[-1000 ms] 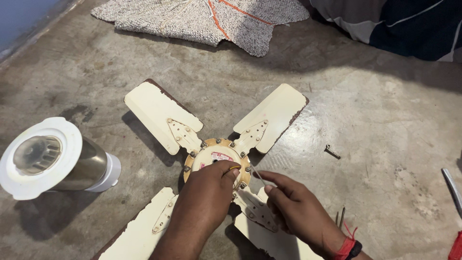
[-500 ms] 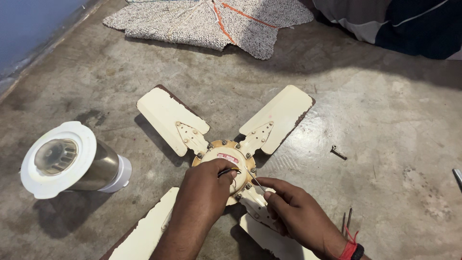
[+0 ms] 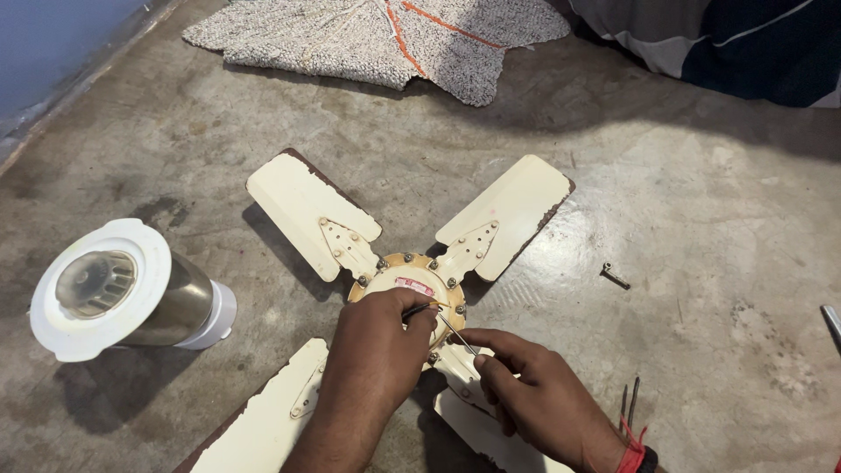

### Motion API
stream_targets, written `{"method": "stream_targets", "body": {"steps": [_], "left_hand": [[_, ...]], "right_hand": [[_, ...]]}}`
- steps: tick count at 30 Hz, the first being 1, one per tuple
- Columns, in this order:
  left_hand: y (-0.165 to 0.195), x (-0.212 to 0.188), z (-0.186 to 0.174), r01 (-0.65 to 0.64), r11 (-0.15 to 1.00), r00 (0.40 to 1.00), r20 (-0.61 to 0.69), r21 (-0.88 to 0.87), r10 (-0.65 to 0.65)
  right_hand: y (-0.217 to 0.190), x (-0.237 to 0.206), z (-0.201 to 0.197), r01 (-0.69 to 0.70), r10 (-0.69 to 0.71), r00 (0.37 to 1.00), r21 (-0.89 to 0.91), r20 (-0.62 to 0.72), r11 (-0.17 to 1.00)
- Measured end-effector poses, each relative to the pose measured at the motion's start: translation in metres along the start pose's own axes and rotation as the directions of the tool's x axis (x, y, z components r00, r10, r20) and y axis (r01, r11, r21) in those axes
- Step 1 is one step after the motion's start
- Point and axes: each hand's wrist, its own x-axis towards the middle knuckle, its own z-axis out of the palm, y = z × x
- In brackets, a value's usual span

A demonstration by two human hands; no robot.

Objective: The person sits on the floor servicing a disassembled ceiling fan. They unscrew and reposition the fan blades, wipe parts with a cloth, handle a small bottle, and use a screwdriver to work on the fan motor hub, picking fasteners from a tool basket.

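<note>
Both hands unmoved at the fan hub (image 3: 412, 285) since a second ago: left hand (image 3: 377, 350) clamped on a thin tool (image 3: 420, 308), right hand (image 3: 534, 394) pinching a wire (image 3: 457, 335) at 5 o'clock; steel jar (image 3: 131, 302) at 9, loose screw (image 3: 615, 276) at 3, concrete floor (image 3: 701, 201), cloth (image 3: 385, 39) at 12.

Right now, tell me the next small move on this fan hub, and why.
Probably steady the thin metal tool on the hub bolt near the lower right blade. The left hand pinches the tool over the hub and the right hand rests on that blade's bracket; the tip's seating is not visible.
</note>
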Motion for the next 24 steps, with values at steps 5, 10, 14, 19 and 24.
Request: {"method": "stream_targets", "body": {"steps": [5, 10, 14, 19, 24], "left_hand": [[0.005, -0.004, 0.001, 0.033, 0.998, 0.999, -0.010, 0.053, -0.032], [0.005, -0.003, 0.002, -0.018, 0.995, 1.000, 0.021, 0.099, 0.016], [0.002, -0.002, 0.005, 0.000, 0.996, 0.998, 0.061, 0.093, -0.005], [-0.004, 0.004, 0.010, 0.060, 0.978, 0.993, 0.114, -0.200, -0.037], [-0.020, 0.016, 0.016, 0.176, 0.878, 0.969, 0.237, -0.445, -0.074]], "right_hand": [[-0.005, -0.003, 0.002, -0.073, 0.074, 0.997, 0.041, -0.024, 0.996], [0.001, -0.001, 0.004, -0.059, 0.060, 0.997, 0.018, -0.056, 0.998], [0.007, 0.002, 0.003, 0.056, -0.052, 0.995, 0.040, -0.086, 0.998], [0.004, 0.005, 0.004, -0.125, 0.134, 0.991, 0.286, -0.010, 0.950], [0.014, 0.007, 0.008, -0.114, 0.132, 0.990, 0.295, -0.041, 0.948]]}}
